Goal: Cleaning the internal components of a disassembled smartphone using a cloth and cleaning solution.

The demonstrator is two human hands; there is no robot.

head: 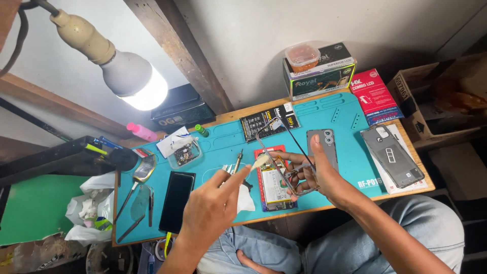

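Note:
My right hand (318, 175) holds a thin dark phone frame (280, 147) tilted up above the teal work mat (350, 167). My left hand (213, 205) pinches a small whitish wad (260, 161) between thumb and forefinger, its tip touching the frame's left edge. Under the frame lies an opened phone (274, 190) with its battery showing, on a red backing. A crumpled white tissue (246, 202) lies beside it.
On the mat lie a grey back cover (327, 139), a black screen (176, 200), a screwdriver (237, 161), tweezers (150, 205) and a clear parts tray (183, 153). Another opened phone (393, 155) rests at the right. Boxes (319, 76) stand behind; a lit bulb (134, 78) hangs close.

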